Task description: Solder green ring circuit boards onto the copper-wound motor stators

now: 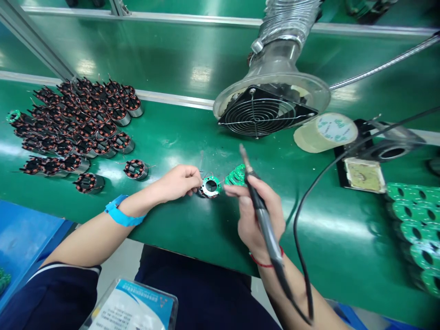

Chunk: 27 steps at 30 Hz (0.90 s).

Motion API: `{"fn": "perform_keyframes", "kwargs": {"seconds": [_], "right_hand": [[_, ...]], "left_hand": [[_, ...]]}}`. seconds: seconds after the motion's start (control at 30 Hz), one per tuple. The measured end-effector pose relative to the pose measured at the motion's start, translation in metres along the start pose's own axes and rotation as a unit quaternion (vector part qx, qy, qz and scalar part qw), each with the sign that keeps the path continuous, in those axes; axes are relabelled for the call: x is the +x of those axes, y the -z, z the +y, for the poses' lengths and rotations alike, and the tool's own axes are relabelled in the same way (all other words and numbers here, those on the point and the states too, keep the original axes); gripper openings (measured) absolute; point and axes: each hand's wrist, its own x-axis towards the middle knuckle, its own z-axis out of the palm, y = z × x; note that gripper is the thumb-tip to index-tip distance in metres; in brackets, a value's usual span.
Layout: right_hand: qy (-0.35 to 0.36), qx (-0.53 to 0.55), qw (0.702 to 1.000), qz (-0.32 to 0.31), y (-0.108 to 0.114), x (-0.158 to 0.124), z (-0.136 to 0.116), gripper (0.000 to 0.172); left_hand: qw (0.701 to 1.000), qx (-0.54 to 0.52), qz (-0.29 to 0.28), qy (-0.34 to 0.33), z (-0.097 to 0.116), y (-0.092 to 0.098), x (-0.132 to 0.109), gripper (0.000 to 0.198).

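Note:
My left hand (182,184) is closed, its fingertips pinched at the left edge of a stator topped with a green ring board (210,186). Whatever lies between those fingertips is too small to make out. In my right hand (259,213) is a soldering iron (264,217), held like a pen with its tip pointing up and away, above the bench and apart from the stator. A small stack of green ring boards (236,176) lies just right of the stator, partly behind my right fingers.
Many copper-wound stators (82,119) crowd the left, with a loose one (135,169) nearer. A fume extractor (264,110) hangs over the back. Rightward are a tape roll (325,133), a sponge holder (364,175), green board panels (417,229) and the iron's black cable (302,201).

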Motion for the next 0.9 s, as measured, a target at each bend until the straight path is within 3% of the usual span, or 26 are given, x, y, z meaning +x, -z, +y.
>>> {"fn": "perform_keyframes", "kwargs": {"seconds": [0.13, 0.27, 0.37, 0.6, 0.9], "right_hand": [[-0.037, -0.079, 0.992, -0.096, -0.011, 0.006, 0.002, 0.05], [-0.033, -0.038, 0.989, -0.139, -0.015, 0.009, 0.003, 0.053], [-0.003, -0.018, 0.993, -0.113, -0.01, 0.009, 0.0, 0.05], [0.001, 0.046, 0.999, 0.012, 0.009, -0.002, 0.0, 0.032], [0.067, 0.047, 0.996, -0.036, 0.011, -0.003, 0.001, 0.026]], "left_hand": [[1.0, 0.013, -0.009, 0.005, 0.001, 0.002, -0.001, 0.018], [0.999, 0.034, -0.014, -0.023, 0.003, 0.014, -0.005, 0.012], [0.998, 0.007, 0.037, -0.052, 0.003, 0.017, -0.004, 0.004], [0.997, 0.007, 0.044, -0.07, -0.004, 0.002, 0.007, 0.014], [0.993, 0.012, 0.049, -0.104, -0.009, 0.002, 0.01, 0.013]]}}
